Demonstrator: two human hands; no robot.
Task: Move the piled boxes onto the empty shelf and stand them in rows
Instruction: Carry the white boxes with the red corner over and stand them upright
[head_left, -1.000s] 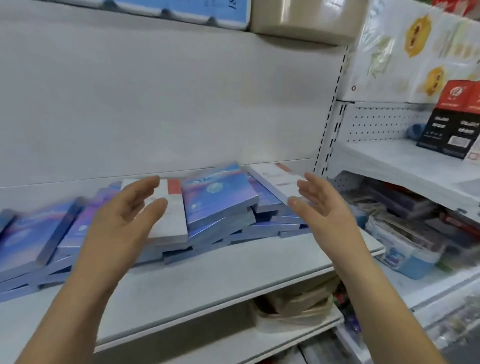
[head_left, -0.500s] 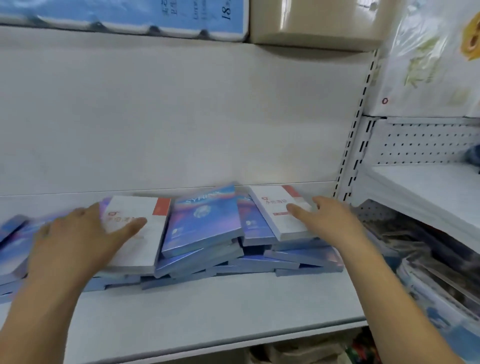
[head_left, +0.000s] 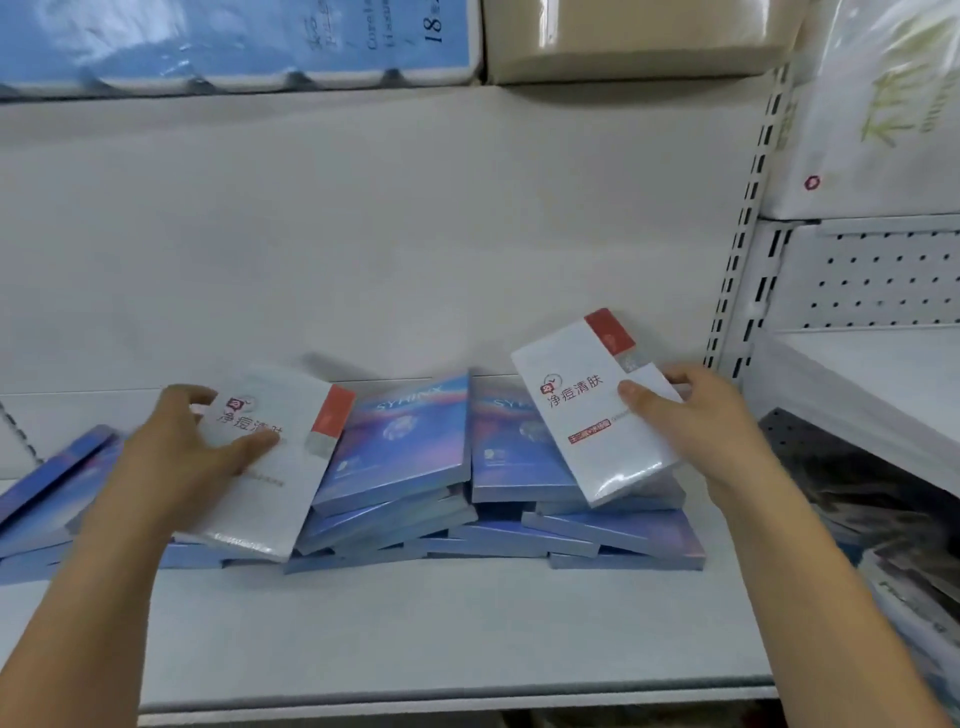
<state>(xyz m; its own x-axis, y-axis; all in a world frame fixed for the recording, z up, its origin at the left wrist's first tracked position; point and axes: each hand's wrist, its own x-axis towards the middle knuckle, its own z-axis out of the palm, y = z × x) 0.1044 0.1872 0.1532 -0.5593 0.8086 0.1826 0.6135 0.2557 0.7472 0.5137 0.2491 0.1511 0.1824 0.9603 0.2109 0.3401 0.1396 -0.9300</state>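
Both arms reach forward from the bottom corners, forearms bare, converging on the pile.

My left hand (head_left: 176, 457): palm down, thumb pressed across the face of the left white box (head_left: 280, 483), fingers wrapped over its far left edge. It is grasping that box. The box is tilted, red band at the far right corner, near edge over the blue boxes (head_left: 400, 447). I can't tell if it's clear of them.

My right hand (head_left: 701, 426): wrist angled inward, thumb on the face of the right white box (head_left: 576, 415), fingers curled behind its right edge. That's a firm grasp too. This box is raised and skewed, red band end toward the back panel (head_left: 363, 234), near corner overhanging the blue stack.

Blue boxes lie flat in loose overlapping stacks along the rear of the shelf (head_left: 415, 639), spilling off to the left. The slotted upright (head_left: 743, 234) is just right of the pile, with the neighbouring shelf (head_left: 872, 374) beyond it. Overhead are a blue tissue pack (head_left: 234, 41) and a beige pack (head_left: 623, 36).
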